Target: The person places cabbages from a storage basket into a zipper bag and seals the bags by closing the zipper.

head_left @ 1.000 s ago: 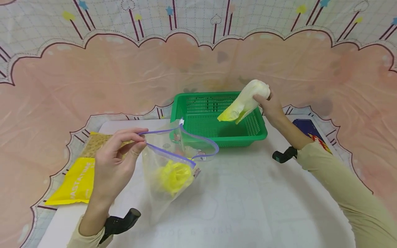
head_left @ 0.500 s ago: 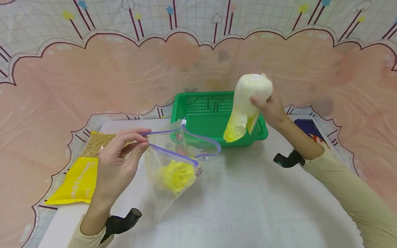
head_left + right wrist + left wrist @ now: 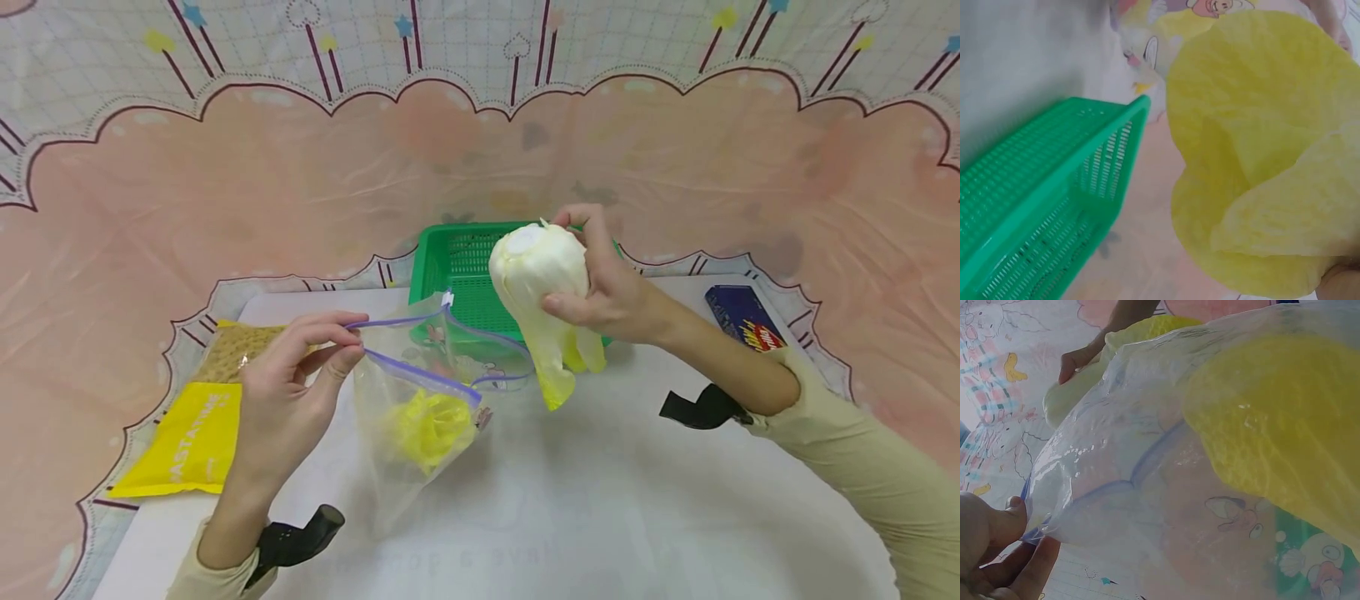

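My left hand (image 3: pixel 288 408) pinches the rim of a clear zip-top bag (image 3: pixel 375 454) with a purple zip, and the bag's mouth gapes toward the right. Inside it sits a yellow leafy piece (image 3: pixel 431 429), seen blurred through the plastic. In my right hand (image 3: pixel 618 292) is a pale napa cabbage (image 3: pixel 536 275), gripped with the white stem end up and the yellow leaf tips hanging down. The cabbage hangs just right of the bag's mouth, before the green basket. Its yellow leaves (image 3: pixel 1241 156) fill much of the right wrist view; the left wrist view looks through the bag (image 3: pixel 1104 456).
A green plastic basket (image 3: pixel 431 258) stands at the table's back, partly hidden by the cabbage. A yellow pasta packet (image 3: pixel 180 450) lies at left, behind my left hand. The dark blue box (image 3: pixel 738 312) lies at back right, beside my right forearm. A patterned cloth hangs behind.
My right hand has carried the cabbage left and toward me from over the basket to beside the bag, turning its leaf tips downward. My left hand and the bag have hardly moved.
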Demonstrator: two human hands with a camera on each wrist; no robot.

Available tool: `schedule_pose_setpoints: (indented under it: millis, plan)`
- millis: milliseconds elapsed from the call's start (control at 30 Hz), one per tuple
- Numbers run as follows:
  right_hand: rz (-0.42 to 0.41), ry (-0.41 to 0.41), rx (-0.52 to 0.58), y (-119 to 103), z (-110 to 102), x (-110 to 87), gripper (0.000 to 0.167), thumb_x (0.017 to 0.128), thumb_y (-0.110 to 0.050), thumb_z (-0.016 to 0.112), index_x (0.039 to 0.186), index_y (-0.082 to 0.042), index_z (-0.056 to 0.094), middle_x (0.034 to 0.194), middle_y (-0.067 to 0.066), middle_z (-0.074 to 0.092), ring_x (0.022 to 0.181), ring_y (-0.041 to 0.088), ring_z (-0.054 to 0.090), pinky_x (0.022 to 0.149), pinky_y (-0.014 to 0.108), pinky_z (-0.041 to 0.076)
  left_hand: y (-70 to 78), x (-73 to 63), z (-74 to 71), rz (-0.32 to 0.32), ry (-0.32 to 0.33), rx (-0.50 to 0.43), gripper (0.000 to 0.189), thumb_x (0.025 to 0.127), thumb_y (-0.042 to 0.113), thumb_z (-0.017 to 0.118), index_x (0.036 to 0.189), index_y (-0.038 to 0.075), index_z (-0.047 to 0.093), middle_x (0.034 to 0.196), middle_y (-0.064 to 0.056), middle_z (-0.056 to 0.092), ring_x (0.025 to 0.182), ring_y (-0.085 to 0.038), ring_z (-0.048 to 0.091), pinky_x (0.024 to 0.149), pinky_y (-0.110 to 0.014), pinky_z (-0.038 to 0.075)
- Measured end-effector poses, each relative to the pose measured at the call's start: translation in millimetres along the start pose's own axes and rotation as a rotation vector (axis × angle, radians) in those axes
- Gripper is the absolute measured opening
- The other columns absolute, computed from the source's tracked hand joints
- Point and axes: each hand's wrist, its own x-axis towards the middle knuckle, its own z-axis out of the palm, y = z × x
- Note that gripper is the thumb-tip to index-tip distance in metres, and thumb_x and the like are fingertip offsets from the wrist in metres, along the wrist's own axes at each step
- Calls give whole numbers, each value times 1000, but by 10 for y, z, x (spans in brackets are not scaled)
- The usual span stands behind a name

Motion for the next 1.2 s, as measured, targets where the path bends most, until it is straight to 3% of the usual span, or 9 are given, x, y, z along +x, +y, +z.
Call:
schedule_pose_setpoints:
  millis: [133, 233, 367, 433, 567, 767, 1000, 1100, 1200]
  plan:
    - [-56, -14, -105, -15, 37, -6, 60, 88, -13, 68, 126, 1, 24, 126, 21, 46, 101, 27, 58, 76, 27, 57, -7, -9, 8, -7, -11, -6, 25, 74, -22, 68, 92, -6, 65, 107, -13, 68, 103, -11, 65, 90, -16, 53]
    - [-149, -23, -228, -17, 49, 9, 65, 89, -31, 70, 132, 2, 34, 131, 18, 51, 100, 23, 57, 76, 27, 54, -11, -9, 18, -9, -16, -11, 24, 75, -21, 68, 93, -5, 65, 107, -13, 68, 103, -9, 65, 90, -16, 53]
    - [-282, -96, -429, -46, 99, 61, 63, 91, -53, 60, 133, -7, 52, 118, 9, 64, 92, 15, 56, 67, 26, 50, -19, -2, 41, -2, -20, -14, 23, 75, -19, 69, 92, -4, 66, 106, -13, 68, 103, -9, 65, 89, -16, 53]
    - [-303, -155, -533, -74, 142, 86, 60, 92, -56, 55, 134, -13, 55, 112, 3, 66, 90, 11, 55, 62, 23, 48, -22, 2, 53, -1, -22, -12, 22, 75, -18, 70, 92, -4, 66, 106, -13, 69, 103, -9, 65, 89, -16, 53]
    - [-271, -279, -688, -128, 245, 162, 50, 92, -50, 58, 134, -24, 55, 102, -3, 64, 83, 8, 52, 57, 21, 43, -20, 7, 68, -11, -38, -3, 21, 75, -17, 71, 91, -4, 66, 105, -13, 68, 103, -8, 65, 89, -16, 53]
    - [-183, -442, -827, -207, 401, 341, 52, 91, -48, 58, 137, -25, 53, 101, 0, 63, 81, 11, 53, 56, 22, 42, -1, 16, 85, -6, -71, 17, 19, 76, -14, 72, 89, -2, 66, 106, -12, 69, 104, -5, 63, 89, -15, 53]
    - [-309, -510, -1107, -220, 522, 442, 50, 96, -54, 47, 135, -22, 51, 92, 6, 60, 78, 20, 54, 55, 28, 45, -8, 5, 85, -19, -33, 24, 19, 77, -11, 72, 92, 0, 67, 109, -11, 68, 106, -6, 63, 88, -12, 52]
    - [-270, -557, -1091, -197, 540, 461, 51, 97, -54, 45, 136, -22, 49, 95, 6, 61, 82, 20, 56, 56, 28, 46, -3, 9, 92, -7, -46, 18, 20, 77, -11, 73, 92, 1, 68, 110, -10, 68, 106, -5, 63, 88, -12, 52]
    - [-130, -613, -966, -166, 534, 503, 55, 96, -55, 46, 142, -24, 46, 100, 3, 62, 87, 17, 57, 59, 27, 48, 3, 13, 102, 2, -59, 3, 20, 77, -12, 73, 91, 1, 67, 110, -11, 68, 105, -3, 63, 87, -13, 52]
